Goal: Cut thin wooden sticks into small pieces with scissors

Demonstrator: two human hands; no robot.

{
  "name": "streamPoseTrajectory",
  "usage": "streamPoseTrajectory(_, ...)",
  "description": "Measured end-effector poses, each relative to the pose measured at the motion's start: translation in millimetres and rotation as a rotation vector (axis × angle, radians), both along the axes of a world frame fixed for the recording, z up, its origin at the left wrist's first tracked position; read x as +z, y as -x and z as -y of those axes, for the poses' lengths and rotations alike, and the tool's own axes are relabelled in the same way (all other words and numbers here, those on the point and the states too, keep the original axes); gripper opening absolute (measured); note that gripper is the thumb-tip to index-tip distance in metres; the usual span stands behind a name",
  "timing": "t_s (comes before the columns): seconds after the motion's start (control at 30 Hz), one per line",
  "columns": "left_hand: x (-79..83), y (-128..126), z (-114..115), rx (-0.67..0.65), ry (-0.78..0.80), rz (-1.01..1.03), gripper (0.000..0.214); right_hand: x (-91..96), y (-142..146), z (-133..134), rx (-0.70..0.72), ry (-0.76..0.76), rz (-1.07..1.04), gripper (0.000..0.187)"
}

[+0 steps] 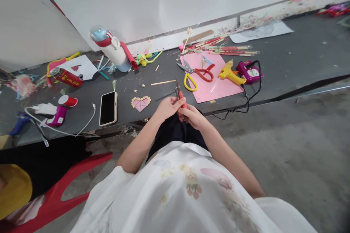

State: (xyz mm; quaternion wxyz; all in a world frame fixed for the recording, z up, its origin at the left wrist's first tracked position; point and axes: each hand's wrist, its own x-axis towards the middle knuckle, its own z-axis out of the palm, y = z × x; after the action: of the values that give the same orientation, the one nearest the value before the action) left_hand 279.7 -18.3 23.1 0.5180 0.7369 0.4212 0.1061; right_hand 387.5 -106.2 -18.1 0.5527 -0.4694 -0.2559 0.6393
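At the table's front edge, my left hand and my right hand meet around a red-handled tool. Its narrow dark end points away from me; its exact kind is unclear. My left fingers are closed at its upper part, while my right hand grips the lower handle. Just beyond lies a thin wooden stick. Left of my hands is a pink heart edged with small pale wooden pieces. Two similar small pieces lie above it. Scissors with red and yellow handles rest on pink paper to the right.
A yellow glue gun lies beside a purple box with a black cord. Leftward are a phone, a bottle, a red can and a thread spool. Another person's dark clothing shows at lower left.
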Motion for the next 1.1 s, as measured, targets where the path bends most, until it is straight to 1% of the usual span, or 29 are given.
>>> streamPoseTrajectory(0.1,10.8,2,-9,0.069,-0.578,-0.16,0.036,-5.2,-4,9,0.001,0.042,0.095,0.026)
streamPoseTrajectory(0.13,13.4,2,-13,0.041,-0.739,-0.195,0.031,-6.7,-5,13,0.007,0.055,0.118,0.026)
streamPoseTrajectory(0.17,15.1,1,-16,-0.013,-0.867,-0.229,0.03,-8.0,-5,17,0.012,0.062,0.135,0.026)
streamPoseTrajectory(0.2,15.6,-1,-19,-0.083,-0.956,-0.269,0.031,-9.2,-4,21,0.013,0.068,0.142,0.026)
streamPoseTrajectory(0.23,15.1,-3,-22,-0.155,-1.007,-0.318,0.032,-10.2,-3,25,0.009,0.075,0.137,0.026)
streamPoseTrajectory(0.27,13.4,-5,-25,-0.214,-1.03,-0.372,0.032,-11.1,-2,28,-0.001,0.082,0.125,0.026)
streamPoseTrajectory(0.33,7.8,-10,-28,-0.291,-1.023,-0.47,0.033,-12.7,-1,33,-0.032,0.101,0.077,0.026)
streamPoseTrajectory(0.47,-5.6,-19,-28,-0.35,-1.003,-0.559,0.035,-16.5,-2,39,-0.082,0.147,-0.034,0.027)
streamPoseTrajectory(0.6,-12.4,-24,-31,-0.388,-1.027,-0.552,0.036,-21.4,-5,43,-0.096,0.149,-0.202,0.032)
streamPoseTrajectory(0.7,-13.4,-26,-36,-0.414,-1.017,-0.522,0.035,-25.2,-7,46,-0.082,0.12,-0.34,0.034)
streamPoseTrajectory(0.8,-14.6,-26,-40,-0.441,-1.009,-0.499,0.033,-29.0,-10,48,-0.054,0.098,-0.432,0.034)
streamPoseTrajectory(0.87,-17.2,-25,-40,-0.446,-0.997,-0.491,0.032,-32.4,-11,49,-0.051,0.092,-0.475,0.032)
streamPoseTrajectory(1.03,-25.0,-23,-27,-0.51,-0.919,-0.458,0.029,-41.8,-12,49,-0.146,0.12,-0.495,0.017)
streamPoseTrajectory(1.1,-24.3,-21,-25,-0.48,-0.924,-0.468,0.03,-42.0,-13,50,-0.146,0.124,-0.487,0.015)
